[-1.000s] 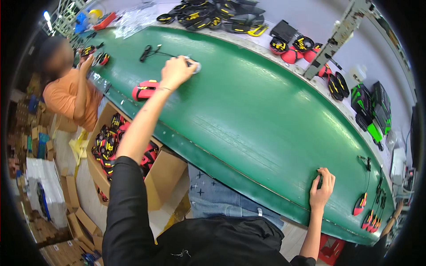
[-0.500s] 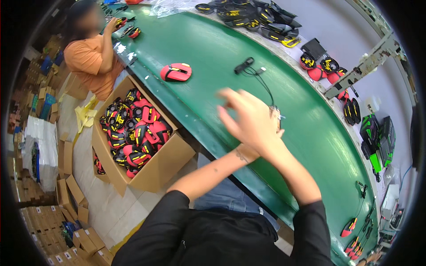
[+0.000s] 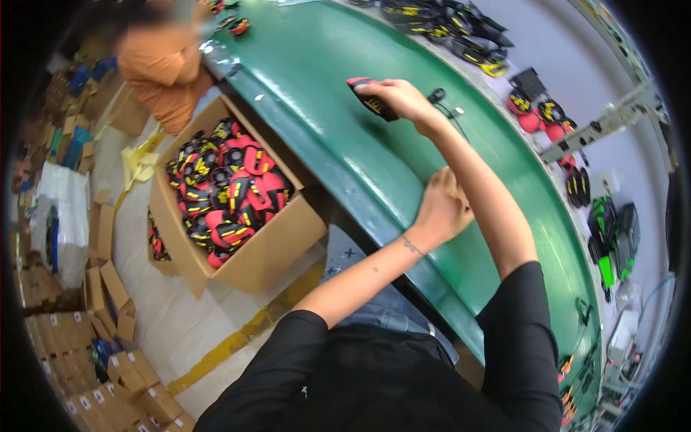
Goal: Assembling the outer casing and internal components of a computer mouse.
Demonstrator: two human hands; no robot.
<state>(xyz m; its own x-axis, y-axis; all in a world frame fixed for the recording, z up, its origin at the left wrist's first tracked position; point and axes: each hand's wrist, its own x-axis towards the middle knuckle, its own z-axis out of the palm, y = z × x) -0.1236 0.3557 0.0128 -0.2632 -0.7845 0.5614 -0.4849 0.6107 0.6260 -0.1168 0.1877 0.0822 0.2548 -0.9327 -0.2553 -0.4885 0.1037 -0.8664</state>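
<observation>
My right hand (image 3: 404, 99) is closed on a red and black mouse shell (image 3: 372, 101) with yellow marks, held tilted above the green table (image 3: 324, 93). Closer to me, my left hand (image 3: 445, 207) rests low over the table with curled fingers. Whatever lies in its grip is hidden by the fingers. A black cable (image 3: 450, 108) lies beyond my right wrist, partly covered by that forearm.
An open cardboard box (image 3: 270, 245) full of red and black mouse shells (image 3: 230, 187) stands left of the table. A co-worker in an orange shirt (image 3: 155, 68) sits at the far left. Black and yellow parts (image 3: 446, 32) line the ledge, beside a metal post (image 3: 597, 133).
My right hand has moved away from my left and picked the mouse shell up off the table. The circuit board seen beside my hands is now hidden. The view has shifted slightly.
</observation>
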